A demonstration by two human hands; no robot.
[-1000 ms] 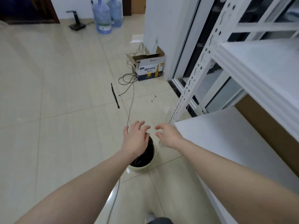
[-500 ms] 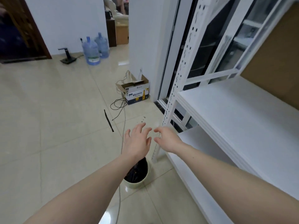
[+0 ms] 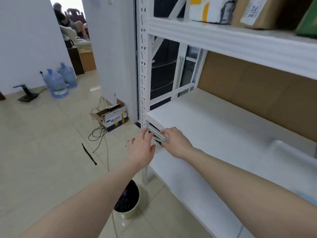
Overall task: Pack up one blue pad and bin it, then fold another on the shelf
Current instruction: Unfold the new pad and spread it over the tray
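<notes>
Now up off the bin [image 3: 127, 201], both hands empty, fingers loosely spread, clamped on nothing. Left hand [image 3: 141, 152] out in front of the shelf [image 3: 223, 134] corner post; right hand [image 3: 175, 143] over the shelf's front edge, so nearer. Only a sliver of pale blue [image 3: 311, 200] low at the right frame edge, just off the shelf's near end, beyond the right forearm — probably the second pad, too cropped to tell its axis. Calls for a swing rightward

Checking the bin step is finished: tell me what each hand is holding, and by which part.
Nothing is held. The left hand is open above the floor, and the right hand hovers empty with loosely curled fingers at the shelf edge.
</notes>
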